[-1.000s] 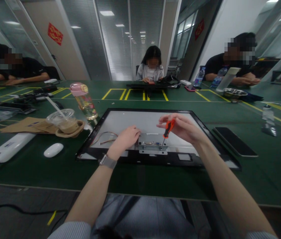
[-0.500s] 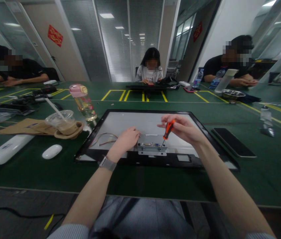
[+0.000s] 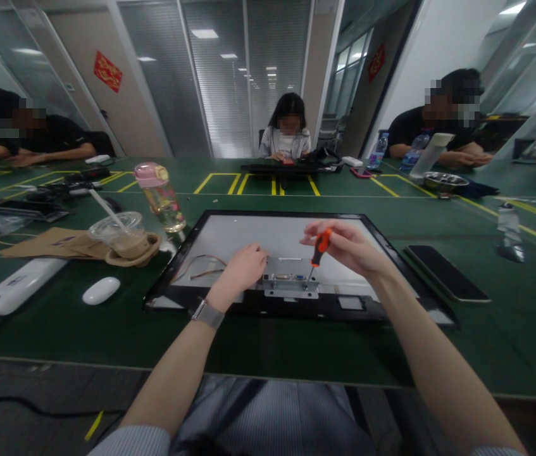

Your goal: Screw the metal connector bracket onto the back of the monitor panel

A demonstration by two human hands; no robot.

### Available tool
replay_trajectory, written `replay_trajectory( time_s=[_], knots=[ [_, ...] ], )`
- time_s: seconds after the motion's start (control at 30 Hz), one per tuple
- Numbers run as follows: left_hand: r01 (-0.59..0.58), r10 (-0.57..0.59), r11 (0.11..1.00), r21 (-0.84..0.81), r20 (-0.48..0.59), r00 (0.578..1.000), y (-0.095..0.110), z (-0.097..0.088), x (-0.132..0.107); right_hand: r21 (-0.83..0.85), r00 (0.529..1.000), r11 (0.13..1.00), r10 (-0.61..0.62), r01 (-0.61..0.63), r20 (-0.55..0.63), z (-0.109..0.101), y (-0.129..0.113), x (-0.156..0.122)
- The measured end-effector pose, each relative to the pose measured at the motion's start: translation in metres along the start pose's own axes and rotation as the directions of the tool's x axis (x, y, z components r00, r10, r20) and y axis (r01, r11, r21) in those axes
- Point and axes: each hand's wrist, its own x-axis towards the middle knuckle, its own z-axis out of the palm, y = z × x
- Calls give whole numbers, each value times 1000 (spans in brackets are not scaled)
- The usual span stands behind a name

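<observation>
A black-framed flat display panel (image 3: 291, 311) lies on the green table with its pale back up. On its near side sits a metal bracket (image 3: 291, 292) with a blue port and another connector on its front. My left hand (image 3: 245, 269) is closed at the bracket's left end, its fingertips partly hidden. My right hand (image 3: 346, 244) holds an orange and black screwdriver (image 3: 321, 246) by the handle, thumb and index finger pinched and other fingers extended. The screwdriver's shaft points down, its tip at the bracket's right side. Thin wires (image 3: 201, 265) lie left of the bracket.
Left of the panel stand a pink-lidded bottle (image 3: 161, 196) and a plastic cup with straw (image 3: 123, 234), near a white oval case (image 3: 101, 291) and a long white device (image 3: 16, 291). A phone (image 3: 445, 272) lies to the right. Several people sit across the table (image 3: 230, 351).
The view has shifted very slightly. Both hands hold nearly the same place, and the screwdriver's handle leans a little more upright, its tip still at the bracket.
</observation>
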Motion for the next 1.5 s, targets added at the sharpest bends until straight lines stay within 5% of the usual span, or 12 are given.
replay_trajectory(
  time_s=[0.13, 0.43, 0.67, 1.3, 1.5],
  knots=[
    [16, -16, 1000, 18, 18, 1000, 1, -1, -1, -5, 999, 999, -47, 47, 23, -4, 3, 0],
    [2, -2, 1000, 24, 0, 1000, 0, 2, 0, 4, 993, 998, 61, -62, 99, 1, -2, -3],
    [11, -11, 1000, 20, 11, 1000, 1, 0, 0, -170, 1000, 985, 20, -20, 0, -5, 0, -2],
    [2, -2, 999, 33, 7, 1000, 1, 0, 0, -209, 999, 978, -2, 13, 51, -3, -5, -2],
    [-7, 7, 999, 35, -1, 1000, 0, 0, 0, -261, 999, 965, -19, 8, -37, 2, -2, 0]
  ],
)
